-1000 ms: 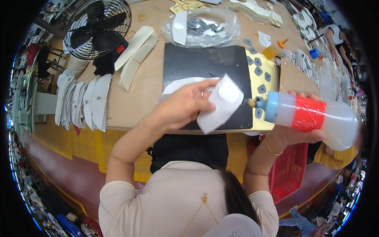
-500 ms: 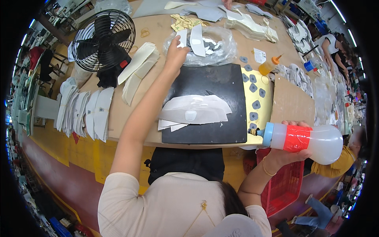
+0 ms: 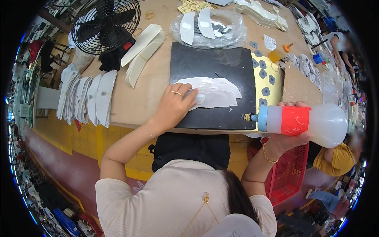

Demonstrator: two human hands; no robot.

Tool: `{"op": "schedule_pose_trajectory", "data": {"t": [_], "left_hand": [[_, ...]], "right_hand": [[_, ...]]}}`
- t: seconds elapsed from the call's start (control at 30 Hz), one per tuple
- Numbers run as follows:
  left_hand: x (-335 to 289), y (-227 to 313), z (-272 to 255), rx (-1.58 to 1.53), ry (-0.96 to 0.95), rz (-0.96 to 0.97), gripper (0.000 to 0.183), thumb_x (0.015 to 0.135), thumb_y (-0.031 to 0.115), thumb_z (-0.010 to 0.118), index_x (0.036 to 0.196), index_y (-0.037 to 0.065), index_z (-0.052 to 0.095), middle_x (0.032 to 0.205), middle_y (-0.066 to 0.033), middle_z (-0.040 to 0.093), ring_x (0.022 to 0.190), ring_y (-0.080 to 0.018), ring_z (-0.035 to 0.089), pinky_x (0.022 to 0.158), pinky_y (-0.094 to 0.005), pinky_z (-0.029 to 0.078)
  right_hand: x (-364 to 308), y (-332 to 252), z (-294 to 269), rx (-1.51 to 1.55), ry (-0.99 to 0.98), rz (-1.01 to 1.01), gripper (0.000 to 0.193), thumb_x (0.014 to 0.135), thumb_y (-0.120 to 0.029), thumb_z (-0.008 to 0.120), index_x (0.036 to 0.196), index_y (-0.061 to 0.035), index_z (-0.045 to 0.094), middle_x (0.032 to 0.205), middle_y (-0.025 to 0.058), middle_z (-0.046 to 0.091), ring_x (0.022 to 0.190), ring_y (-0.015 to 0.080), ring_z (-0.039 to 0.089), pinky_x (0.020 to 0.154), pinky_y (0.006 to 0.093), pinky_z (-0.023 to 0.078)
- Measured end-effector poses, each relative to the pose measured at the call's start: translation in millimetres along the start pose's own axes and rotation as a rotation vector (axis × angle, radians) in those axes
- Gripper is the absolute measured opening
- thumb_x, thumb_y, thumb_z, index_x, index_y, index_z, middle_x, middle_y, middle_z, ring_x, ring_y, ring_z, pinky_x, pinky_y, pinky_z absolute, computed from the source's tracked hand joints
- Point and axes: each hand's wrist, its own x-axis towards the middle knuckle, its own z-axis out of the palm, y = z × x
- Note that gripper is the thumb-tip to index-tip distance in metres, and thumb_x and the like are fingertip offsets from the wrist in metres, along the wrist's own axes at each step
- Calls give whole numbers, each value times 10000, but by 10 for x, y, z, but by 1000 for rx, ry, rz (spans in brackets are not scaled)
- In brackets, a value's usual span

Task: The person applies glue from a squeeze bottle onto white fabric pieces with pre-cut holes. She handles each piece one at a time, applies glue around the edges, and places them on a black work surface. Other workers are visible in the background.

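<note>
My left hand lies over the left end of a loose pile of white fabric pieces, its fingers apart and touching the pieces. The pile rests on a black board at the table's near edge. A small pale patch shows on the top piece beside my fingers. My right hand is wrapped round a translucent squeeze bottle with a blue cap and red tape. The bottle is held sideways, its dark nozzle pointing left over the board's near right corner.
Behind the board, two white strips lie on a clear plastic bag. Grey patches sit on a yellow sheet at right, near an orange-yellow bottle. A black fan and stacked fabric pieces stand left; below right is a red basket.
My left hand has let go of a white strip on the plastic bag and come back to the pile. The bottle stays in my right hand. The whole view has shifted slightly.
</note>
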Motion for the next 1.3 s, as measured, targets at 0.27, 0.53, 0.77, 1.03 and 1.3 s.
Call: {"op": "schedule_pose_trajectory", "data": {"t": [0.27, 0.53, 0.77, 1.03, 1.3], "left_hand": [[-99, 79, 32, 44, -91, -29, 207, 732, 117, 708, 903, 65, 604, 849, -68, 528, 831, -252, 510, 734, -354, 399], [249, 168, -486, -1208, -534, -755, 271, 813, 120, 685, 1031, 23, 559, 964, -88, 638, 826, -144, 615, 720, -283, 484], [272, 392, -541, -1724, -500, -897, 461, 835, 99, 664, 1242, -29, 490, 1044, -69, 629, 891, -102, 607, 783, -249, 493], [370, 494, -663, -1675, -557, -844, 425, 847, 74, 631, 1238, -35, 505, 1054, -73, 631, 902, -106, 607, 790, -247, 486], [409, 535, -685, -1637, -598, -839, 379, 857, 66, 602, 1213, -42, 528, 1013, -73, 644, 884, -103, 610, 779, -238, 484]], "right_hand": [[-12, -48, 78, -69, -17, 42, 868, 643, -672, 698, 1140, 1, 462, 974, 131, 574, 886, 252, 598, 854, 452, 490], [-46, -56, 270, -180, 35, 0, 910, 620, -708, 680, 1113, 25, 460, 957, 128, 572, 895, 252, 607, 808, 443, 543], [-77, -56, 484, -190, -105, -4, 885, 622, -599, 758, 1139, 49, 450, 1031, 159, 557, 900, 290, 632, 782, 435, 558], [-73, -77, 499, -425, -230, -115, 835, 649, -576, 756, 1139, 45, 488, 1027, 156, 589, 883, 271, 629, 769, 389, 547], [-28, -59, 527, -399, -283, -154, 684, 708, -549, 726, 1062, 20, 588, 1019, 123, 622, 916, 226, 610, 774, 341, 533]]}}
